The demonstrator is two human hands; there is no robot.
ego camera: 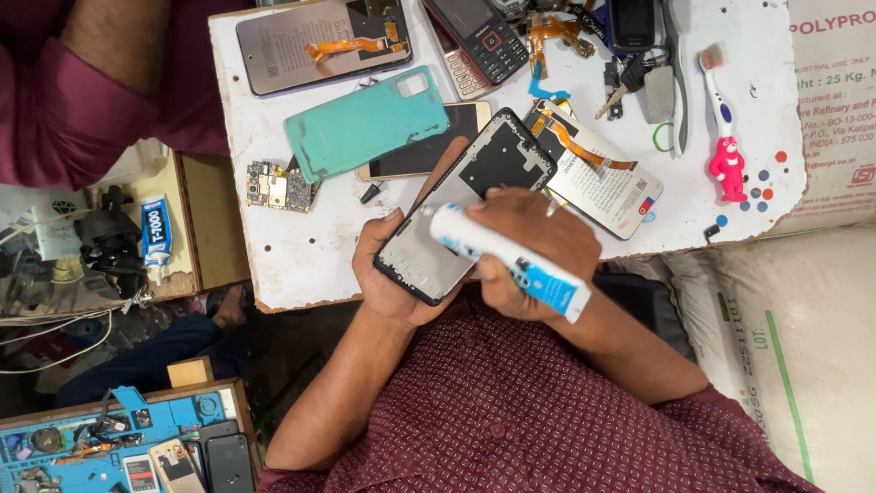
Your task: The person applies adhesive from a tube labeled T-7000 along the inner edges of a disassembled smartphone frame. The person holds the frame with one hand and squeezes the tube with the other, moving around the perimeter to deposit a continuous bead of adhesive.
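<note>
Head view: our left hand [391, 274] cradles black rectangular phone frame [465, 205] over white table's [301, 246] edge, fingers wrapped round edges. Our right hand [529, 242] pinches white-blue glue tube [511, 262], nozzle on frame. Frame looks thin, light, bendable; grip by edges.

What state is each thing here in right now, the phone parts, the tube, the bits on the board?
Left hand: cradles the phone frame from below.
Phone frame: stripped open, tilted, held.
Right hand: grips the glue tube.
Glue tube: tip at the frame's edge.
Teal back cover: detached, lying flat.
Circuit board: bare, out of any phone.
Keypad phone: whole, lying face up.
Toothbrush: lying unused.
</note>
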